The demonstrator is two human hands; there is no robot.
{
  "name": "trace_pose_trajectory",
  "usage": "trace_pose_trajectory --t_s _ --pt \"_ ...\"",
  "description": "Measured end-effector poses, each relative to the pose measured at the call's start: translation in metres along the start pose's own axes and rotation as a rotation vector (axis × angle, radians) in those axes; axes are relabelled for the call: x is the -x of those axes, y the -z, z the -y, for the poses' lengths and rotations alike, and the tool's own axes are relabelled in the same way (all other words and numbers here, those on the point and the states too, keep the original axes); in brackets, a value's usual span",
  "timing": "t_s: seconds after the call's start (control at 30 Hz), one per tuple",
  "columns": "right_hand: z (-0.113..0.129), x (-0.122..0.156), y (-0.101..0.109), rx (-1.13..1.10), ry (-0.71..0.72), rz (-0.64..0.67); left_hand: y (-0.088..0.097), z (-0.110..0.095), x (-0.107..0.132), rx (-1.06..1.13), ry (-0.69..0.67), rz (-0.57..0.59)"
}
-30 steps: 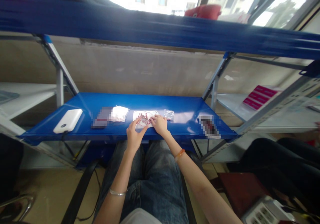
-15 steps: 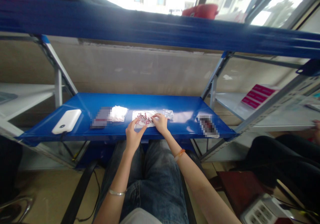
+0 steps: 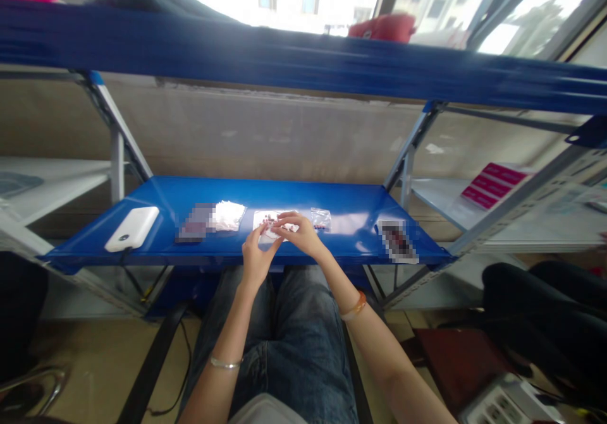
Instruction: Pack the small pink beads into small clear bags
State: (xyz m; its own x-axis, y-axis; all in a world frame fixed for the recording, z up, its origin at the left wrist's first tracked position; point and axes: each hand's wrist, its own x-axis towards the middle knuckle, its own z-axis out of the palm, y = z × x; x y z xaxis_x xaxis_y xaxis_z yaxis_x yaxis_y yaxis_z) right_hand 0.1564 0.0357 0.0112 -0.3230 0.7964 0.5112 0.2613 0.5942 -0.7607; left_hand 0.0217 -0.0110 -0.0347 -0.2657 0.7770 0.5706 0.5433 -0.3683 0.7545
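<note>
On the blue metal shelf (image 3: 341, 199), a white sheet (image 3: 262, 220) carries small dark-red pieces, partly hidden behind my hands. My left hand (image 3: 258, 256) and my right hand (image 3: 296, 233) hang over the sheet, their fingertips meeting. Whether they pinch a piece is too small to tell. A small clear plastic bag (image 3: 321, 219) lies just right of my right hand. Left of the sheet are a crumpled white packet (image 3: 228, 216) and a pixelated flat item (image 3: 193, 222). Farther out lie a white power bank (image 3: 131, 229) and a pixelated card (image 3: 397, 241).
A blue shelf beam (image 3: 284, 57) runs overhead, with grey uprights (image 3: 410, 146) at both sides. A white shelf with a pink-printed card (image 3: 493, 186) sits at right. A person's dark-clothed legs (image 3: 535, 304) are at lower right, near a dark red seat (image 3: 455, 361).
My right hand has moved left and lifted over the sheet, and my fingertips have come together. The white sheet's pieces are more covered than before.
</note>
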Motion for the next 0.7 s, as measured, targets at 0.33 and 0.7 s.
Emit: trace_pose_trajectory --t_s 0.33,0.7 --pt "-0.08 -0.002 0.012 0.481 -0.183 -0.008 0.006 0.0 -0.001 0.074 0.099 -0.018" --pt "-0.098 0.008 0.01 0.485 -0.168 -0.077 0.007 -0.005 -0.001 0.115 0.153 -0.011"
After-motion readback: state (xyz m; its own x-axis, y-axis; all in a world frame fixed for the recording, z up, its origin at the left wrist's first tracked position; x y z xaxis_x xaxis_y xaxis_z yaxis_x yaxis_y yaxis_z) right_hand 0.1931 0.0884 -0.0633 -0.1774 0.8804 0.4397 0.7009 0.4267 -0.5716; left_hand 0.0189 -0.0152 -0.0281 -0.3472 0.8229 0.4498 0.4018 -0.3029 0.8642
